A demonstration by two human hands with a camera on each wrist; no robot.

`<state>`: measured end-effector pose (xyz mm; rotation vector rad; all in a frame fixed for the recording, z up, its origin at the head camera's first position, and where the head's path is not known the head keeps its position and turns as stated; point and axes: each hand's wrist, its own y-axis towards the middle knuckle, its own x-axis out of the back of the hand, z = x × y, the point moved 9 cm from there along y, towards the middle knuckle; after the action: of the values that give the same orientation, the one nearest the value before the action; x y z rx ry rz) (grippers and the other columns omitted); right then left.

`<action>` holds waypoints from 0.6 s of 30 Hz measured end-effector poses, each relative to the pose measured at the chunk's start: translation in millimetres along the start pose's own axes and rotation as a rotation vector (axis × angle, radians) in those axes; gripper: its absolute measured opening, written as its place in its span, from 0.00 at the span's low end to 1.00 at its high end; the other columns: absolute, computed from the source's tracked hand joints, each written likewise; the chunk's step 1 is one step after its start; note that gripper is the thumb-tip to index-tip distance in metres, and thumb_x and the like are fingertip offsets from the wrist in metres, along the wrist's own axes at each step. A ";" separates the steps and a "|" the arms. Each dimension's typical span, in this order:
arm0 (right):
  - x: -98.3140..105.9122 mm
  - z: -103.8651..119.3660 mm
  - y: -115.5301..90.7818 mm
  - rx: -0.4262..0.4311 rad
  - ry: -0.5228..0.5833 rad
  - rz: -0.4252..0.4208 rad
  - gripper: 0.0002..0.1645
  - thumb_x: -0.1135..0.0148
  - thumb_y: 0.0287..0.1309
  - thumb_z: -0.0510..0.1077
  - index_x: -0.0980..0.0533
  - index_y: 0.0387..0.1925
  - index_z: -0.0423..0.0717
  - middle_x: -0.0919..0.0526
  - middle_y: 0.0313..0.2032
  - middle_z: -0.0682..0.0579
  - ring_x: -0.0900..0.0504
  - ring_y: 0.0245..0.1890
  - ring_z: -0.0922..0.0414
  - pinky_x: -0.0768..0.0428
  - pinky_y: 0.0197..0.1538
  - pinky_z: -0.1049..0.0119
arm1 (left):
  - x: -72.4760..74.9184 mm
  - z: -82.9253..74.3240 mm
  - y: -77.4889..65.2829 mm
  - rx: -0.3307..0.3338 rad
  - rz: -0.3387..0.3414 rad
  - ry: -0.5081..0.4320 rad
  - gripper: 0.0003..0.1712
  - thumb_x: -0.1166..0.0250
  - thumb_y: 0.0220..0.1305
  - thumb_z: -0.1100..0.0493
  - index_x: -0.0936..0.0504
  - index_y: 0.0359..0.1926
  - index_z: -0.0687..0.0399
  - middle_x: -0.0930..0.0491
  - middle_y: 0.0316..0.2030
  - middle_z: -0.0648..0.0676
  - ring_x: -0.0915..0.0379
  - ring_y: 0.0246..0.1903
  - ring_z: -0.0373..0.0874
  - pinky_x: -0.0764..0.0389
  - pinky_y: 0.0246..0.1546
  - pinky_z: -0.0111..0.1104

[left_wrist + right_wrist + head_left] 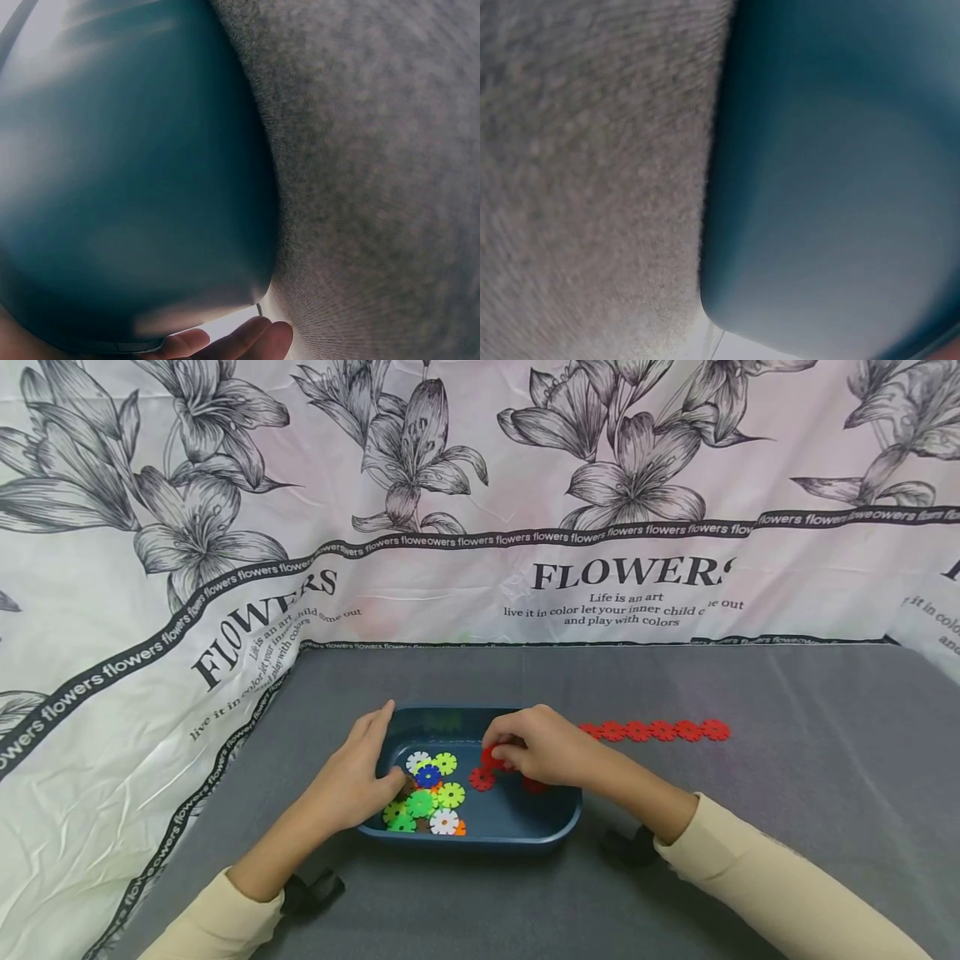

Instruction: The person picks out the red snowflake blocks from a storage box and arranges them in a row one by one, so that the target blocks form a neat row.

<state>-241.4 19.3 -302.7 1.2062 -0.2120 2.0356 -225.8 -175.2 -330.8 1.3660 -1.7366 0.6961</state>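
A dark blue plastic tub (517, 837) stands on the grey cloth. My left hand (352, 781) grips its left side, thumb over the rim and fingers along the outer wall; those fingers (247, 341) show at the bottom of the left wrist view. Inside the tub, my right hand (543, 745) pinches a red notched plastic disc (491, 758) between thumb and fingertips. Another red disc (482, 779) is just below it, and a third red disc (535, 786) shows partly under the hand. Several notched discs in green, yellow, white, blue and orange, such as a white one (444, 822), lie piled at the left.
Behind my right hand, a row of linked red discs (663, 731) lies on the grey cloth (787, 793), its left end hidden by the hand. A white curtain (450, 589) printed with flowers and lettering hangs along the back and left of the table.
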 end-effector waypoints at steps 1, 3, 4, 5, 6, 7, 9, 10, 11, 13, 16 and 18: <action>1.2 0.8 -0.4 0.011 0.005 -0.007 0.07 0.33 0.61 0.35 0.14 0.41 0.45 0.15 0.31 0.57 0.22 0.27 0.65 0.20 0.35 0.71 | 0.2 -0.2 0.1 -0.001 0.000 -0.001 0.50 0.40 0.65 0.60 0.58 0.80 0.56 0.52 0.75 0.65 0.42 0.68 0.65 0.29 0.55 0.60; 3.3 2.6 -1.1 0.030 0.008 -0.016 0.08 0.32 0.61 0.35 0.14 0.41 0.45 0.13 0.35 0.56 0.20 0.30 0.64 0.20 0.37 0.70 | 0.5 -0.6 0.2 -0.001 0.000 0.002 0.50 0.40 0.65 0.60 0.58 0.80 0.57 0.52 0.75 0.65 0.42 0.68 0.66 0.30 0.56 0.61; 4.2 3.1 -1.4 0.036 0.008 -0.021 0.08 0.32 0.60 0.36 0.13 0.41 0.45 0.13 0.37 0.55 0.19 0.32 0.63 0.19 0.38 0.69 | 0.4 -0.6 0.0 -0.001 0.000 0.001 0.50 0.40 0.65 0.60 0.58 0.80 0.57 0.52 0.75 0.65 0.43 0.68 0.66 0.31 0.57 0.61; 5.5 3.6 -1.8 0.036 0.008 -0.026 0.08 0.31 0.60 0.36 0.13 0.41 0.45 0.13 0.39 0.55 0.19 0.34 0.62 0.19 0.39 0.69 | 0.4 -0.6 -0.1 -0.001 -0.001 0.002 0.50 0.39 0.65 0.60 0.58 0.80 0.57 0.52 0.75 0.66 0.43 0.69 0.66 0.32 0.58 0.62; 6.8 3.5 -2.1 0.029 0.010 -0.032 0.08 0.31 0.59 0.36 0.13 0.41 0.46 0.13 0.39 0.56 0.18 0.35 0.62 0.19 0.40 0.68 | 0.4 -0.6 -0.1 -0.001 -0.002 0.001 0.50 0.39 0.65 0.60 0.58 0.80 0.57 0.52 0.75 0.66 0.43 0.69 0.66 0.32 0.58 0.62; 8.3 3.0 -2.6 0.017 0.015 -0.040 0.09 0.30 0.59 0.36 0.13 0.41 0.46 0.13 0.39 0.56 0.18 0.36 0.61 0.18 0.41 0.68 | 0.5 -0.7 -0.2 -0.002 -0.003 0.002 0.50 0.39 0.65 0.60 0.58 0.80 0.57 0.52 0.75 0.66 0.43 0.69 0.66 0.32 0.58 0.62; 11.6 0.3 -3.6 -0.024 0.037 -0.054 0.09 0.30 0.59 0.36 0.13 0.42 0.45 0.13 0.37 0.56 0.18 0.35 0.61 0.18 0.41 0.67 | 0.7 -0.7 -0.2 -0.002 -0.004 0.003 0.50 0.39 0.65 0.60 0.58 0.80 0.57 0.52 0.75 0.66 0.43 0.68 0.66 0.32 0.58 0.63; 13.1 -1.5 -4.3 -0.047 0.049 -0.061 0.10 0.30 0.58 0.36 0.14 0.43 0.44 0.13 0.36 0.56 0.18 0.34 0.62 0.18 0.40 0.67 | 0.7 -0.7 -0.1 -0.003 -0.005 0.003 0.50 0.39 0.65 0.60 0.58 0.80 0.57 0.52 0.75 0.66 0.43 0.68 0.66 0.33 0.58 0.63; 14.7 -3.0 -5.0 -0.069 0.061 -0.067 0.11 0.30 0.58 0.35 0.14 0.44 0.43 0.14 0.35 0.57 0.19 0.32 0.62 0.18 0.38 0.67 | 0.8 -0.7 0.0 -0.003 -0.005 0.004 0.50 0.39 0.65 0.60 0.58 0.80 0.57 0.52 0.75 0.66 0.43 0.68 0.66 0.33 0.58 0.63; 16.7 -6.5 -6.6 -0.103 0.086 -0.077 0.12 0.30 0.58 0.35 0.15 0.44 0.42 0.15 0.32 0.57 0.19 0.29 0.63 0.18 0.35 0.67 | 0.9 -0.8 0.2 -0.005 -0.007 0.004 0.50 0.39 0.65 0.60 0.57 0.80 0.57 0.52 0.75 0.66 0.43 0.68 0.66 0.33 0.58 0.63; 18.9 -10.4 -8.9 -0.128 0.110 -0.088 0.12 0.29 0.58 0.35 0.16 0.44 0.42 0.15 0.30 0.58 0.20 0.26 0.64 0.18 0.33 0.67 | 1.0 -0.8 0.4 -0.005 -0.008 0.005 0.50 0.39 0.64 0.60 0.57 0.80 0.58 0.51 0.75 0.66 0.43 0.69 0.66 0.33 0.59 0.63; 20.4 -12.7 -10.7 -0.140 0.129 -0.093 0.11 0.29 0.58 0.34 0.15 0.43 0.42 0.15 0.31 0.57 0.19 0.26 0.63 0.18 0.34 0.67 | 0.9 -0.9 0.4 -0.005 -0.008 0.005 0.50 0.39 0.64 0.60 0.57 0.80 0.58 0.51 0.75 0.66 0.43 0.69 0.66 0.33 0.59 0.63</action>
<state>-248.6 43.5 -295.4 0.9781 -0.2272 1.9746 -226.1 -174.8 -329.5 1.3659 -1.7274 0.6895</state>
